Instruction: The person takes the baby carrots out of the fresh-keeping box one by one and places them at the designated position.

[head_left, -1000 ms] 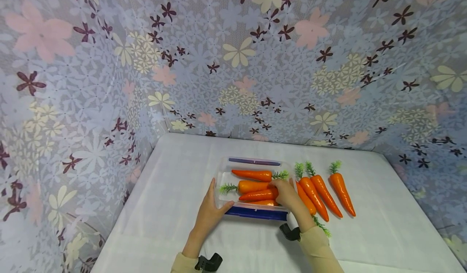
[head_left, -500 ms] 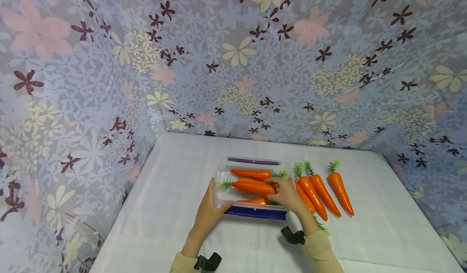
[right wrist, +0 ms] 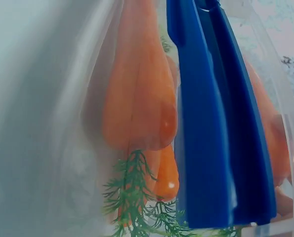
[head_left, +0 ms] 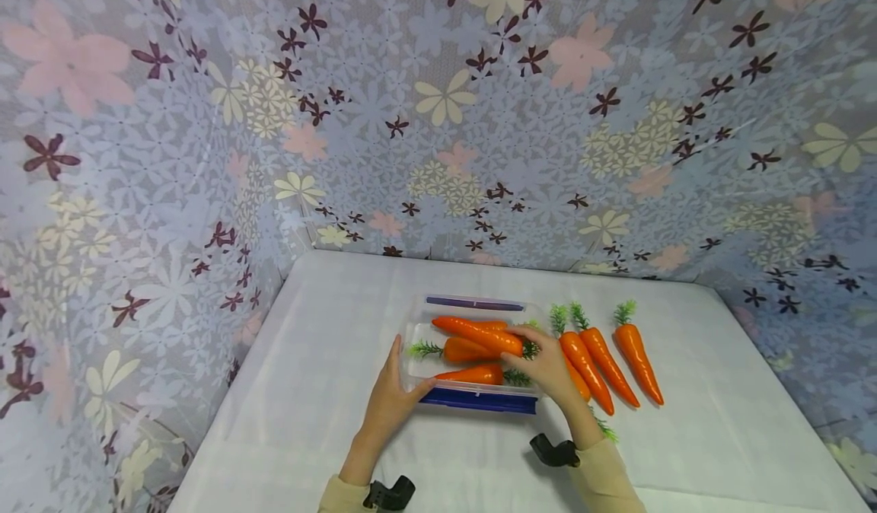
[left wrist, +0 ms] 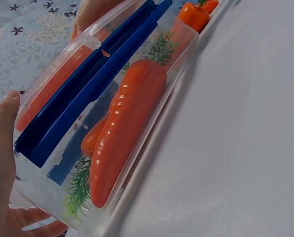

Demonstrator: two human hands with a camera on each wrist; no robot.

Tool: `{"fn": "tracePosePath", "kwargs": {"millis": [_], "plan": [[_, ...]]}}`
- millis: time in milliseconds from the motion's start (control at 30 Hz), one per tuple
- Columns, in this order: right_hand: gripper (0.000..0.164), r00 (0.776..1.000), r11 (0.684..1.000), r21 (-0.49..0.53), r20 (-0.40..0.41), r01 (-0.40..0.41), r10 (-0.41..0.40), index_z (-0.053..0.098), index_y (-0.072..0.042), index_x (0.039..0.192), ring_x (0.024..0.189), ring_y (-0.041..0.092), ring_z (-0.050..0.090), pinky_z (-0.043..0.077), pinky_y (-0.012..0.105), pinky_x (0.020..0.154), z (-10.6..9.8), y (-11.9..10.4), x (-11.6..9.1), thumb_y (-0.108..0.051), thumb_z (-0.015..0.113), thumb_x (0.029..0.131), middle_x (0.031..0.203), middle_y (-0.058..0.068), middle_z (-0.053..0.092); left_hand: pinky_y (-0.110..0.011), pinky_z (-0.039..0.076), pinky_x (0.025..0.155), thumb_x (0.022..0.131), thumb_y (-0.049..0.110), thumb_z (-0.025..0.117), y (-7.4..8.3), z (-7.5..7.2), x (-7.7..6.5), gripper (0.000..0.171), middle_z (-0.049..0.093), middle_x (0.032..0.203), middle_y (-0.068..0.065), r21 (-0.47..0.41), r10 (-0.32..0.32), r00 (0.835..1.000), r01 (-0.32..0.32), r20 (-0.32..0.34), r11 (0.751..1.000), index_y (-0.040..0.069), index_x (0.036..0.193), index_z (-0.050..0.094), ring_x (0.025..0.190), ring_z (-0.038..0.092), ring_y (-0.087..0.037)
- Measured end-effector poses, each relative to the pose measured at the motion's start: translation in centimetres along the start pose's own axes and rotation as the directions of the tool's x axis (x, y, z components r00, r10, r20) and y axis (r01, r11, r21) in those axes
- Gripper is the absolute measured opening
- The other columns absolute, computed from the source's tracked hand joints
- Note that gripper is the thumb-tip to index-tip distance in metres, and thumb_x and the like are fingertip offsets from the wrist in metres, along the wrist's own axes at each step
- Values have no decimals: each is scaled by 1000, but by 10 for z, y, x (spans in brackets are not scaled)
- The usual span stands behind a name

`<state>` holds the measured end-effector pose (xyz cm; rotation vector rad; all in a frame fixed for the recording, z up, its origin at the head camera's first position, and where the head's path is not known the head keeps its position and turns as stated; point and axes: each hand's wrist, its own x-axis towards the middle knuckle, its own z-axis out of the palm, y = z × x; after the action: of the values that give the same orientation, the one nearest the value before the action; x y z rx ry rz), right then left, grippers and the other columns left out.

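A clear plastic box (head_left: 438, 386) with blue latch flaps (head_left: 478, 400) stands on the white-covered table, several orange toy carrots inside. My left hand (head_left: 390, 400) holds its front left corner, thumb by the front rim and fingers along the left side. Over the box, my right hand (head_left: 550, 367) pinches the thick end of a carrot (head_left: 479, 335), which slants across the others. Below it lies another carrot (head_left: 462, 350), partly covered. Along the front wall rests one more carrot (left wrist: 129, 123), pressed close to the clear plastic in the left wrist view.
Right of the box, several carrots lie on the table, among them a carrot (head_left: 612, 367) and the outermost carrot (head_left: 639, 364). White cloth (head_left: 329, 323) covers the table. A flowered fabric wall (head_left: 438, 155) rises behind and at both sides.
The right hand has lifted a carrot from the box's front area and turned it, shifting it backward over the other carrots. The left hand stays at the box corner.
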<state>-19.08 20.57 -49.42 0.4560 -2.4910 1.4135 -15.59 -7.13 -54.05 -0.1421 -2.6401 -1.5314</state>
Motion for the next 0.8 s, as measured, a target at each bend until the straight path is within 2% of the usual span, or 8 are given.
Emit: {"fn": "tracePosePath", "kwargs": {"millis": [100,200,300,467,567,667,800], "plan": [[40,997,998,-12,-52,58,-58,67,0,113,99,22,63,53,23,84,0,-9,-1,-1,78,74,113,18,68,-56,33,110,79,50,71,0,0,0,100,30,154,-21,2,1,1000,-1,-1,1000,9,153,16,137,36,-39],[39,985,992,-3,-118,129,-129,66,6,109,94,22,64,52,19,81,-1,-25,-2,7,77,71,106,23,68,-56,33,110,80,47,72,0,1,0,99,30,154,-21,-1,-2,1000,2,2,1000,10,153,16,137,36,-39],[37,971,987,11,-186,158,-154,66,11,105,91,13,63,51,15,78,-3,-42,-3,11,76,70,102,27,67,-56,33,110,81,44,72,1,1,0,98,31,153,-21,-8,-7,1000,7,7,1000,11,153,15,138,36,-40],[37,958,994,54,-278,95,-77,66,11,107,92,-1,57,47,10,77,-9,-53,-7,11,75,72,106,28,66,-57,33,110,81,42,73,1,0,0,98,32,152,-22,-8,5,1000,-5,-5,1000,11,153,16,137,37,-40],[39,948,995,100,-317,19,14,66,7,111,93,-5,55,46,8,77,-14,-46,-9,8,75,74,110,24,65,-56,33,110,80,43,73,0,0,1,98,32,152,-22,-4,12,1000,-12,-7,1000,10,153,16,137,37,-40],[40,932,994,96,-353,-57,87,66,3,114,96,-7,53,44,5,79,-20,-35,-12,4,76,75,114,19,64,-56,33,110,80,44,73,-1,1,1,98,32,153,-22,-5,11,1000,-11,-6,1000,10,153,16,137,37,-40],[40,912,994,54,-394,-96,110,67,-2,115,96,-6,52,43,5,79,-29,-24,-17,-2,77,77,115,15,64,-56,33,110,80,45,73,-1,0,0,98,31,153,-22,-10,4,1000,-4,-3,1000,9,153,16,137,37,-40]]}}
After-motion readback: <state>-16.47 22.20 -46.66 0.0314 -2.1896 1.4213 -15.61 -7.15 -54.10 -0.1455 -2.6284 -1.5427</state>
